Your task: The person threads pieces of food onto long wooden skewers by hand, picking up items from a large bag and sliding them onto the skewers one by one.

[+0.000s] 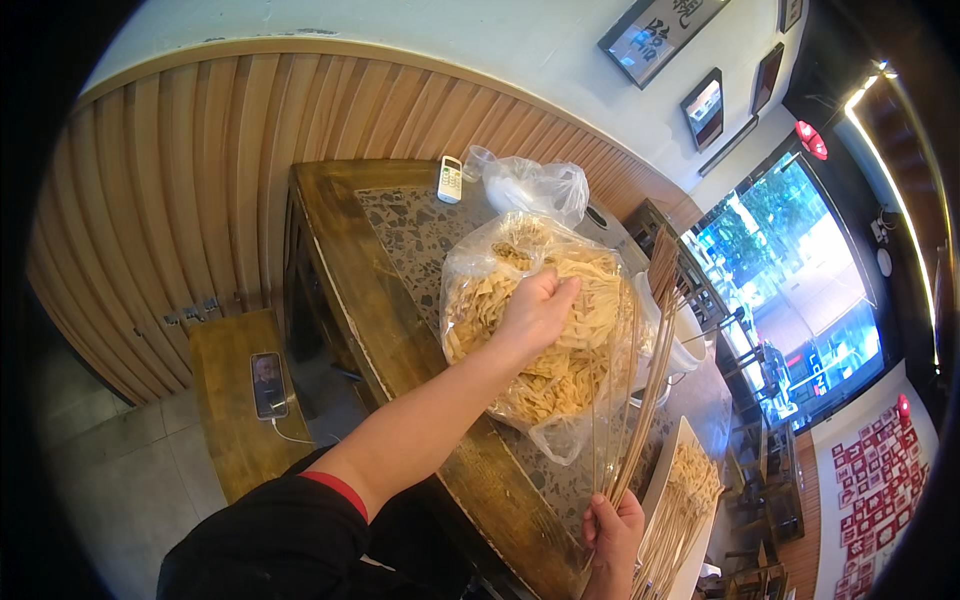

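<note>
A large clear plastic bag (459, 281) stands open on the table, filled with folded yellow strips (551, 386) that look like tofu skin. My left hand (538, 311) is in the bag's mouth, its fingers closed on a pleated strip (600, 300). Thin bamboo skewers (646, 420) are bunched in my right hand (616, 525), low at the table's near right side. Their upper ends fan out upward past the bag, a few standing apart from the bundle. Beside the right hand, a long white tray (660, 480) holds several skewers with yellow strips threaded at their far ends.
A white bucket (688, 349) stands behind the skewers, with more sticks (663, 262) upright there. Farther back are a remote control (449, 180), a clear cup (478, 161) and a knotted plastic bag (536, 187). A phone (269, 385) on a cable lies on a wooden bench (225, 420).
</note>
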